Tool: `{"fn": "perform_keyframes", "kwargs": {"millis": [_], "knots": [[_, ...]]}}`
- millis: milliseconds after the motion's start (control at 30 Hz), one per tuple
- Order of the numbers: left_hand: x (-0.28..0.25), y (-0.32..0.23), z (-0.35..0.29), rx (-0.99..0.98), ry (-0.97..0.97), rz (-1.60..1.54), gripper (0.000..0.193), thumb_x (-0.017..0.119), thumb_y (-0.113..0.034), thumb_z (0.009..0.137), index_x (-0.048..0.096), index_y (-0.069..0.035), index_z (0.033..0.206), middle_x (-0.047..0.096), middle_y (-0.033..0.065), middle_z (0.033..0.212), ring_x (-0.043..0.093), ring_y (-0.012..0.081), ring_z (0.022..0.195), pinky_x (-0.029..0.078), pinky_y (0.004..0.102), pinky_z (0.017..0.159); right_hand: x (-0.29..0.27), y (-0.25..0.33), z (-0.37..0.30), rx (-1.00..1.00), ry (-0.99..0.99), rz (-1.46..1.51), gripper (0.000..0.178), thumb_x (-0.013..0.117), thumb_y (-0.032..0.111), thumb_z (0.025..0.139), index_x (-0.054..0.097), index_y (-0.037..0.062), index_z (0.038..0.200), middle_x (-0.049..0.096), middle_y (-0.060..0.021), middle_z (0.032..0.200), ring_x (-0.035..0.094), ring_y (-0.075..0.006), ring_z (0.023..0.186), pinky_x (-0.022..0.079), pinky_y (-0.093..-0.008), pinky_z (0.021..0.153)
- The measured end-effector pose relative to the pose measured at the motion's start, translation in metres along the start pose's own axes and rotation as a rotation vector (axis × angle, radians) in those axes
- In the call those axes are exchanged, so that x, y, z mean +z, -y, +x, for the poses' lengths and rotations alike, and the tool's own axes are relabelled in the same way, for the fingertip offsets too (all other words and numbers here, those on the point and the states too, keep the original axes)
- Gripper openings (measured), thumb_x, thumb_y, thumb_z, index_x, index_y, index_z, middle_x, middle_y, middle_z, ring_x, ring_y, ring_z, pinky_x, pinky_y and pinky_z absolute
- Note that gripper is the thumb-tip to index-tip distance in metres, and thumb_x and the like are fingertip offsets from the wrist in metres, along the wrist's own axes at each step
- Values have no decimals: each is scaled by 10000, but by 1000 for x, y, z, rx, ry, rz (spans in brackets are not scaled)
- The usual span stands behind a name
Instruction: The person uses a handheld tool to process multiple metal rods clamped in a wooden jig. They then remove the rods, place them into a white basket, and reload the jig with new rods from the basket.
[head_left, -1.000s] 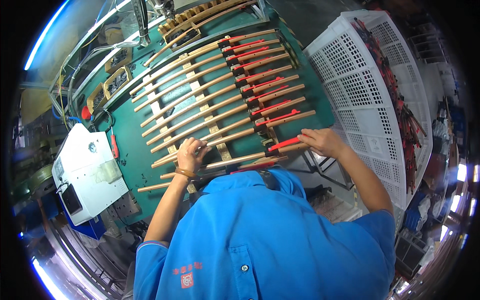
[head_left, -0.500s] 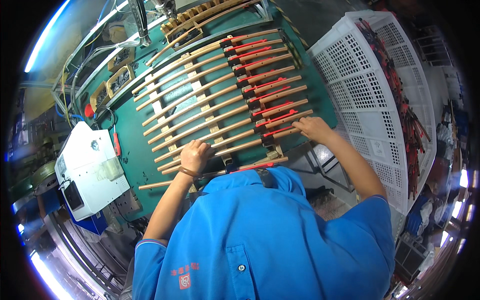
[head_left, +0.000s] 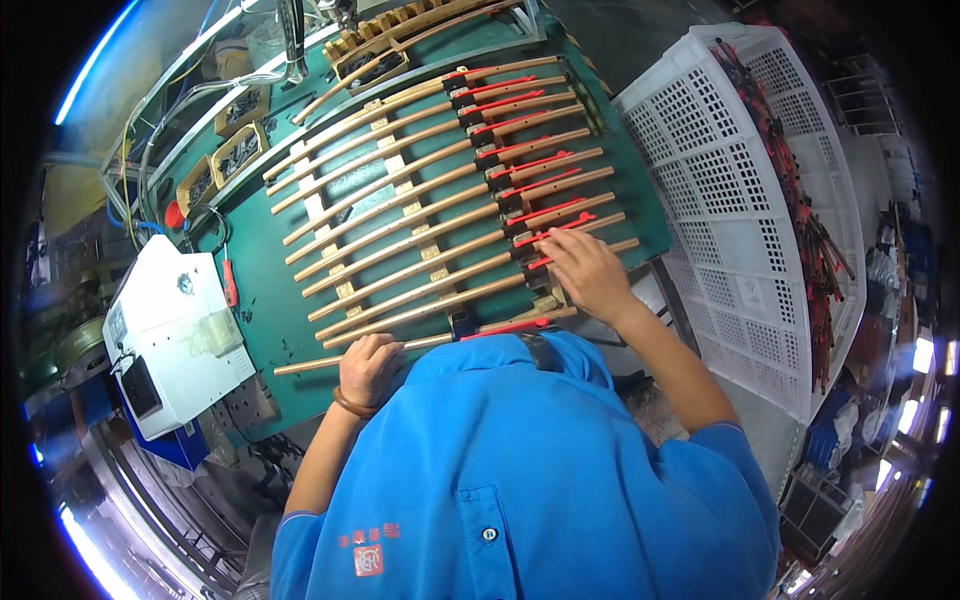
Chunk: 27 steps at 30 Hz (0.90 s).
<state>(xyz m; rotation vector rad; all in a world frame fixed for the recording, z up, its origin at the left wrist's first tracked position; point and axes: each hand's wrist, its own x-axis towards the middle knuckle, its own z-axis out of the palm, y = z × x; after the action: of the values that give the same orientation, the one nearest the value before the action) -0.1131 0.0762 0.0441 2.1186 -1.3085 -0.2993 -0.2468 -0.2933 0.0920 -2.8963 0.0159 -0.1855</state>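
Observation:
A row of wooden rods (head_left: 400,208) lies slanting across pale wooden support strips (head_left: 430,250), each rod with a black block (head_left: 508,202) and most with a thin red strip (head_left: 545,185). My left hand (head_left: 367,372) curls closed around the nearest rod (head_left: 305,367), left of its middle. That rod's own red strip (head_left: 515,327) shows close to my shirt. Over the black blocks and red strips at the near end of the row lies my right hand (head_left: 588,275). Its fingers are stretched and slightly bent, touching the red strips; the palm side is hidden.
The rods rest on a green tabletop (head_left: 258,300). A white machine (head_left: 175,335) and a red screwdriver (head_left: 230,283) are at the left. Wooden bins (head_left: 240,150) of small dark parts stand at the back. On the right is a white mesh crate (head_left: 715,190) with red-black pieces.
My left hand has come down and left, from a rod in the row onto the nearest rod. My right hand has left a rod's right end and moved left onto the red strips.

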Motion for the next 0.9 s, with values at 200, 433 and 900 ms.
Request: {"fn": "perform_keyframes", "kwargs": {"millis": [200, 433, 900], "knots": [[5, 22, -24, 17, -6, 178, 293, 650, -36, 672, 661, -83, 961, 619, 74, 920, 580, 258, 857, 481, 358, 732, 20, 28, -32, -123, 96, 212, 450, 726, 154, 723, 592, 54, 1141, 565, -94, 1151, 528, -261, 1096, 422, -376, 942], [3, 12, 2, 23, 43, -190, 165, 677, -43, 759, 667, -69, 922, 627, 81, 827, 599, 268, 762, 500, 361, 650, 36, 35, -64, -151, 183, 165, 463, 715, 81, 683, 596, 54, 1129, 600, -75, 1029, 570, -239, 981, 450, -365, 857], [86, -21, 48, -4, -29, -333, 189, 656, -77, 800, 685, -66, 987, 647, 117, 884, 615, 305, 838, 505, 384, 726, 15, -49, -55, -102, 62, -159, 212, 583, 105, 757, 603, 85, 967, 561, -55, 841, 552, -239, 897, 438, -369, 863]]}}
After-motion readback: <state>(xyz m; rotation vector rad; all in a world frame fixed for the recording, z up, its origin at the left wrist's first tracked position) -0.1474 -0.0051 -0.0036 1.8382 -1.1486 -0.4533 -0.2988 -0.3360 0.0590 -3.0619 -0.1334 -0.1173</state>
